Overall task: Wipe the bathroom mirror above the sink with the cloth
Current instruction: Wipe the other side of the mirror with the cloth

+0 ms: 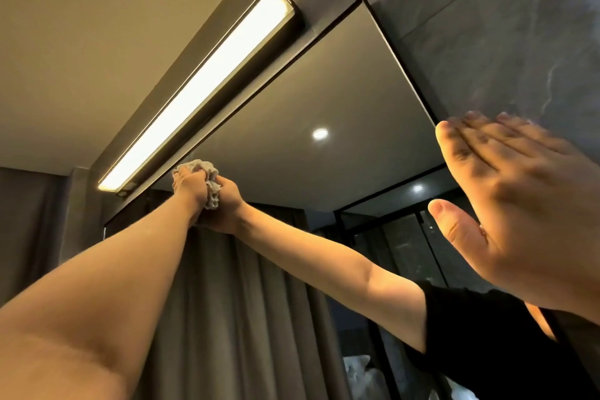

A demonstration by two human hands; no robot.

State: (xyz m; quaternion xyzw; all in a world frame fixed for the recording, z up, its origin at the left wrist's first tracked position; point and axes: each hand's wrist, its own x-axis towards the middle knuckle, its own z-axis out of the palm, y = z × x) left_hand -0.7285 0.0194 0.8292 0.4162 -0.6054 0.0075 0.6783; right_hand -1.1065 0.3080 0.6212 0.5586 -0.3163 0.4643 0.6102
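The mirror (324, 91) fills the middle of the view, seen from below, and reflects the ceiling and curtains. My left hand (190, 183) reaches up to the mirror's top left edge, just under the light, and presses a crumpled pale cloth (209, 172) against the glass. The reflection of that hand and arm, with a black sleeve, meets it from the right. My right hand (513, 204) is close to the camera, fingers spread flat, resting by the mirror's right edge on the dark wall. It holds nothing. The sink is out of view.
A long lit light bar (201, 88) is mounted right above the mirror's top edge, close to the cloth. Dark marbled wall tiles (519, 26) run along the right. Grey curtains (39, 221) hang at the left. A glass partition shows in the reflection.
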